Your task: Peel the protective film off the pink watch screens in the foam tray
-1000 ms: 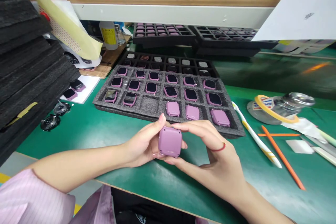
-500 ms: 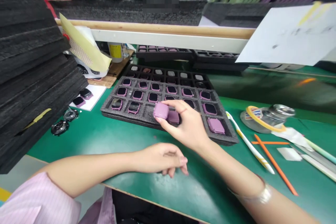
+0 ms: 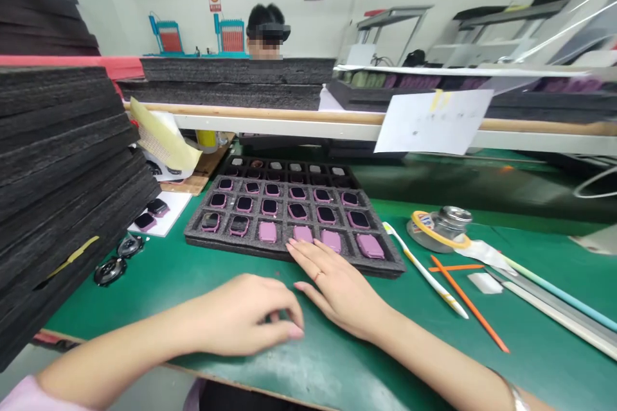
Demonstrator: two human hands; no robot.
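A grey foam tray (image 3: 193,231) lies on the green mat (image 3: 144,298), holding rows of watches with pink cases. Most show dark screens, and the front row has pink case backs facing up, such as the pink watch case (image 3: 267,232) at that row's left end. My right hand (image 3: 337,286) rests flat with its fingertips at the tray's front edge, holding nothing. My left hand (image 3: 245,314) lies loosely curled on the mat just below the tray, also holding nothing. A black tray (image 3: 289,168) of paler parts sits directly behind.
Stacked black foam sheets (image 3: 62,192) rise at the left, beside watches on a white card (image 3: 157,217). To the right lie a glass jar (image 3: 441,228), a white-and-yellow stick (image 3: 424,266) and an orange stick (image 3: 467,302). A wooden rail (image 3: 289,114) crosses behind, with a person (image 3: 265,32) beyond.
My right hand has let go of the pink watch case, which now sits in the tray's front row. Both hands have drawn back, and the view has tilted up.
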